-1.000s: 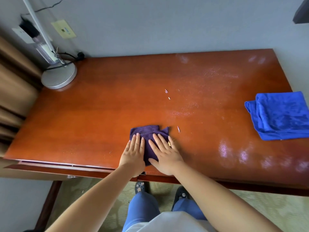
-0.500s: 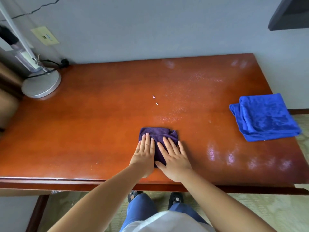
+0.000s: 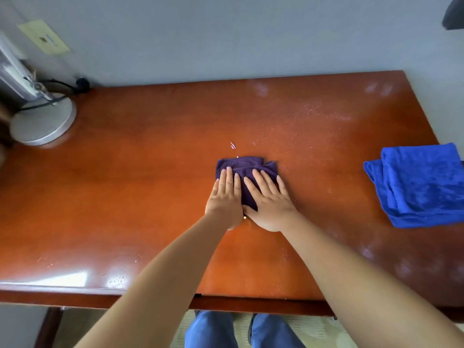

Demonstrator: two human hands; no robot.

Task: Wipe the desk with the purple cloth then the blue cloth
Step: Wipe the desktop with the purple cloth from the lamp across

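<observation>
Both hands, L (image 3: 225,197) & R (image 3: 270,199), fingers straight, flat on purple cloth (image 3: 244,167) mid-desk (image 3: 125,184); blue cloth (image 3: 421,184) at R edge.

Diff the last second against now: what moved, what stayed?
Both hands, left hand and right hand, pushed the purple cloth away from the near edge toward the desk middle, up to the small white specks. Fingers flat on it throughout; nothing gripped or released. Blue cloth and lamp base unchanged.
</observation>
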